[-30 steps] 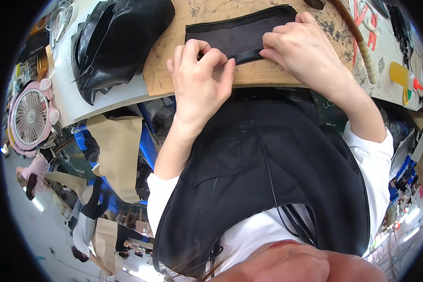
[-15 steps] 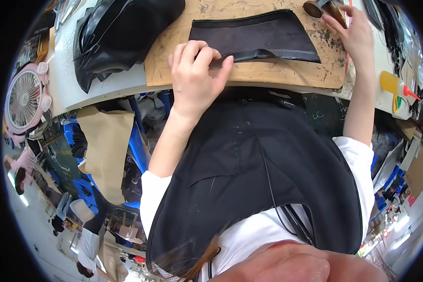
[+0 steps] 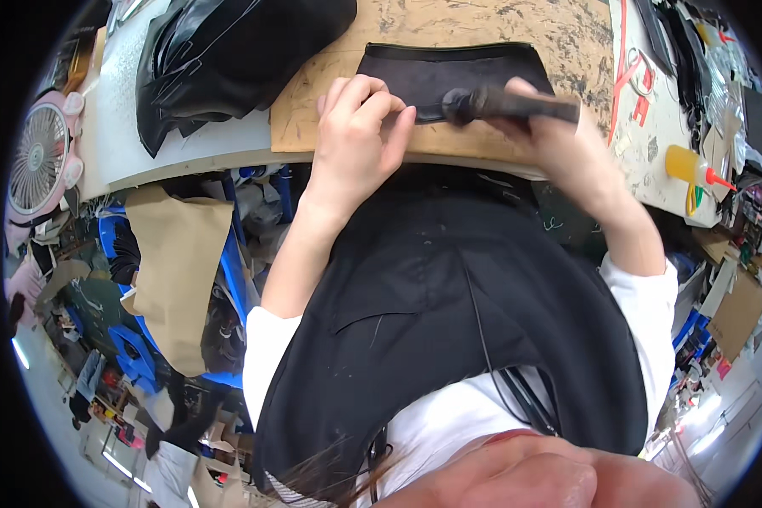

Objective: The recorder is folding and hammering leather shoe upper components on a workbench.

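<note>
A flat black piece of leather (image 3: 432, 72) with folded edges lies on a worn board (image 3: 313, 110). My left hand (image 3: 351, 135) is at its near left corner, fingers curled and thumb close to them along the near edge. In my right hand (image 3: 567, 148) is a hammer (image 3: 504, 105), smeared by motion. Its round head is over the leather's near edge, just right of my left thumb, and its handle points right. Whether the head touches the leather I cannot tell. The hammer and right hand hide the near right part of the piece.
A pile of black leather (image 3: 220, 68) is at the table's left. On the right are a yellow bottle (image 3: 684, 164) with a red nozzle, red-handled scissors (image 3: 642, 93) and dark strips. A pink fan (image 3: 44, 157) stands far left. Tan material (image 3: 173, 279) hangs below the table.
My right hand has come from the far right, bringing the hammer over the leather's near edge. My left hand stays at the same corner. The view has shifted slightly.
</note>
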Demonstrator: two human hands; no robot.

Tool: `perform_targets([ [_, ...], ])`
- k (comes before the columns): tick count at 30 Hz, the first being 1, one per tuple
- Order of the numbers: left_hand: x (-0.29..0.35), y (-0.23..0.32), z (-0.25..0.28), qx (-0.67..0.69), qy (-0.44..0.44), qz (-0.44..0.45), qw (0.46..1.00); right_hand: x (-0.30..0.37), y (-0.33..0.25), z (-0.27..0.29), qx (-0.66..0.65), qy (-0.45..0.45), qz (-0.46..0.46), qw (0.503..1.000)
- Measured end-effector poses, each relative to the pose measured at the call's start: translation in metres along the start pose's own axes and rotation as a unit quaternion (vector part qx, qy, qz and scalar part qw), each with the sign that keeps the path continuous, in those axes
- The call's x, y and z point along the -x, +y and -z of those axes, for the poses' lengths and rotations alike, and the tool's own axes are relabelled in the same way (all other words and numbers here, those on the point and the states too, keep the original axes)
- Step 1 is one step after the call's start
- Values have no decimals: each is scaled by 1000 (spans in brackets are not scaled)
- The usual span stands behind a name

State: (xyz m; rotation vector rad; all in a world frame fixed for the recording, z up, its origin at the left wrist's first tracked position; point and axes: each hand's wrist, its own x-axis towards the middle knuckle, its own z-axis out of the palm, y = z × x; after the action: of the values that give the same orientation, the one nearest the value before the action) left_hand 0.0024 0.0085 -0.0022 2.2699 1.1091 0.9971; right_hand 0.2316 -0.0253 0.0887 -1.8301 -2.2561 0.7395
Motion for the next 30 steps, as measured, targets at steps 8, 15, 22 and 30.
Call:
perform_targets([
  [8,-1,4,-2,7,9,-5,1000,-54,-8,-21,56,143,73,985],
  [15,3,2,-4,-6,16,3,1000,-74,-21,-14,45,129,126,983],
  [22,5,2,-2,-12,11,13,1000,-30,22,0,86,153,-31,984],
  [30,3,2,-2,-7,-11,21,1000,-1,-22,21,9,228,57,972],
])
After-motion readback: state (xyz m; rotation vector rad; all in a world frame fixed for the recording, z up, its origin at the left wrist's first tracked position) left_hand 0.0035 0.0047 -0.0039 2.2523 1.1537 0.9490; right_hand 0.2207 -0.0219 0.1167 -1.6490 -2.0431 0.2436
